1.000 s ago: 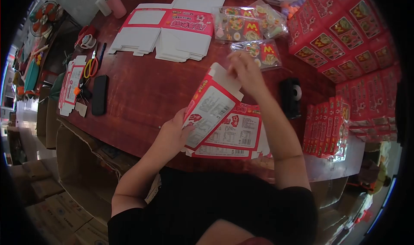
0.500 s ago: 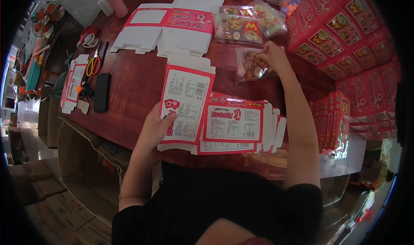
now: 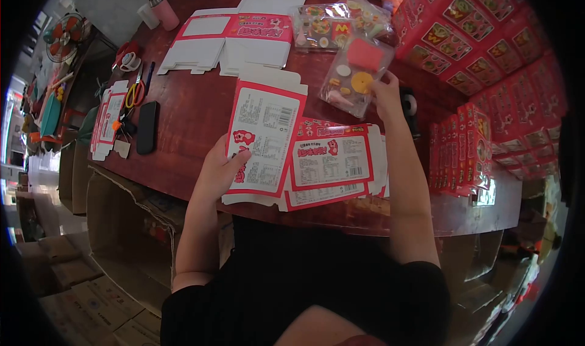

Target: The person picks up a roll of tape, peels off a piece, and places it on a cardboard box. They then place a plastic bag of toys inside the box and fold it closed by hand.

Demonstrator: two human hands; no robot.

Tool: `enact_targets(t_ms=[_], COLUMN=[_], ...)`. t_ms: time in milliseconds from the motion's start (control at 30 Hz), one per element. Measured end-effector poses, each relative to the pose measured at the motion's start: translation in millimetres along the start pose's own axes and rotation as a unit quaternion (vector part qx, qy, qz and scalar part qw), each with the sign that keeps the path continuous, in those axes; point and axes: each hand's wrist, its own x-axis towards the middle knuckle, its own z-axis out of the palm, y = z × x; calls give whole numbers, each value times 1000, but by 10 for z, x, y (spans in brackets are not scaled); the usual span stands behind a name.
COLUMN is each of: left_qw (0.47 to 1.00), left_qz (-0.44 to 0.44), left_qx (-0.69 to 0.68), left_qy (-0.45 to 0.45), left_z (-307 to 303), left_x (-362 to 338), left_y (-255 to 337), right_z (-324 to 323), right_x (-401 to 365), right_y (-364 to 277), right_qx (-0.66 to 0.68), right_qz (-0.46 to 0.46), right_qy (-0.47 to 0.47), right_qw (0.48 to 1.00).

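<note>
My left hand (image 3: 216,170) grips a red-and-white printed carton (image 3: 263,123) by its left side, thumb on the printed panel. The carton stands tilted with its white flaps pointing away from me. My right hand (image 3: 387,95) pinches the right edge of a clear plastic blister pack (image 3: 341,89). Inside that pack are food-shaped pieces, among them a red block, a yellow disc and a white disc. Beside the held carton lies a stack of flat printed cartons (image 3: 332,169), partly behind my right forearm. More filled clear packs (image 3: 320,32) lie just beyond the held one.
Unfolded red-and-white cartons (image 3: 256,30) lie at the back. Scissors (image 3: 134,93), a black phone (image 3: 147,128) and a tape roll (image 3: 130,61) are on the left. Filled red boxes (image 3: 463,32) are stacked on the right. A pink bottle (image 3: 163,12) stands far back.
My right hand has lifted the blister pack from the table and tilted it up, bringing it slightly nearer the carton. My left hand keeps its hold on the carton.
</note>
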Motion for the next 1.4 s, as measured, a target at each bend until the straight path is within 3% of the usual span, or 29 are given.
enact_targets(t_ms=[33, 133, 167, 267, 333, 467, 500, 600, 700, 767, 800, 900, 933, 967, 1000, 1100, 1167, 1200, 1267, 1300, 1333, 1367, 1400], left_qw=[1000, 997, 990, 972, 966, 985, 985, 986, 981, 978, 977, 977, 978, 979, 981, 984, 976, 985, 989, 949, 879, 864, 886], left_qz=[-6, -2, 8, 12, -13, 71, 59, 14, -26, -12, -7, 10, 12, 14, 2, -13, 3, 4, 3, 76, 149, 135, 150], left_qx=[3, 82, 136, 207, 201, 141, 139, 128, 118, 128, 128, 125, 121, 116, 110, 128, 190, 166, 150, 290, 420, 455, 415], left_qy=[10, 2, -26, -113, -161, -75, -81, -108, -149, -166, -170, -173, -171, -168, -157, -124, -105, -55, 14, 94, 171, 169, 140], left_z=[-46, -103, -85, 105, 239, 274, 275, 249, 217, 187, 185, 176, 177, 179, 186, 188, 21, -102, -400, -472, -487, -489, -394], left_x=[-21, -57, -67, -99, -115, -77, -81, -86, -113, -122, -131, -118, -110, -91, -73, -1, 98, 182, 370, 427, 476, 508, 543], left_y=[19, 109, 178, 254, 328, 43, 6, -18, 72, 92, 88, 97, 89, 80, 74, 22, -79, -137, -103, -137, -143, -117, -94], right_z=[-29, -35, -38, 85, 163, 132, 89, -93, -190, -177, -173, -332, -224, -142, -70, 69, 35, 18, -122, -221, -344, -481, -558], right_x=[-71, -361, -497, -817, -963, -1133, -1134, -1169, -1207, -1158, -1177, -866, -996, -1035, -1070, -1338, -1361, -1374, -1389, -1380, -1359, -1338, -1341], right_y=[4, -69, -169, -236, -191, -177, -159, -184, -395, -593, -777, -504, -552, -443, -290, -116, -70, -51, -173, -218, -171, -77, 7], right_qx=[138, 386, 415, 417, 384, 307, 279, 29, 35, 218, 245, 111, 52, -36, -124, -249, -166, -124, -136, -142, -231, -318, -401], right_qz=[34, 39, 72, 27, -30, -70, -86, -24, -85, -110, -128, -98, -50, -143, -232, -228, -230, -229, -175, -149, -130, -112, -92], right_qy=[-49, -87, -91, -95, -93, -113, -110, -198, -293, -146, -92, -170, -191, -234, -272, -324, -273, -247, -169, -129, -123, -116, -108], right_qw=[989, 918, 902, 903, 918, 943, 950, 979, 952, 959, 957, 974, 979, 961, 926, 884, 919, 933, 960, 970, 956, 934, 905])
